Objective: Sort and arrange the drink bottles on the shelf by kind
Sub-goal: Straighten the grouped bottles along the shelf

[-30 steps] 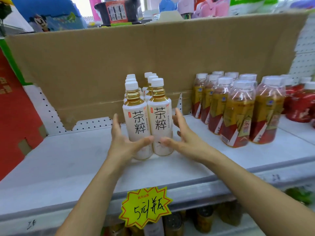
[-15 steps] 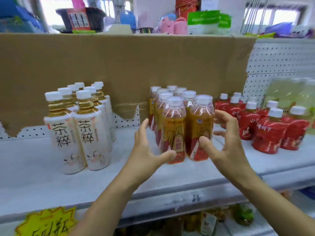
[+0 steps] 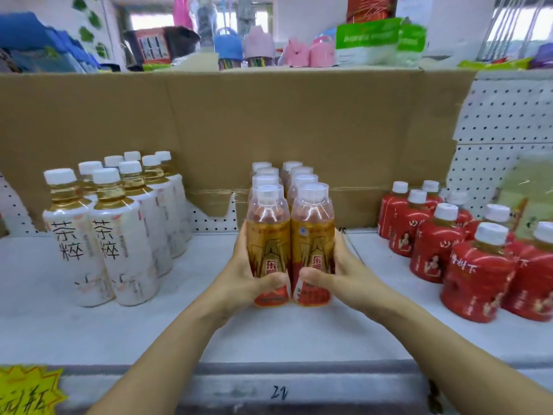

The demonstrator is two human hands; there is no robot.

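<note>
left hand [image 3: 239,283] and right hand [image 3: 344,277] now grip the orange bottles [image 3: 311,232].

Left hand [image 3: 244,283], right hand [image 3: 341,278], gripping orange bottles [image 3: 311,244]

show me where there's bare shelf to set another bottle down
Bare shelf lies between the white-label bottles and the orange-label bottles, between those and the red bottles, and along the front edge. Crowded at the right end, around the red bottles.
</note>
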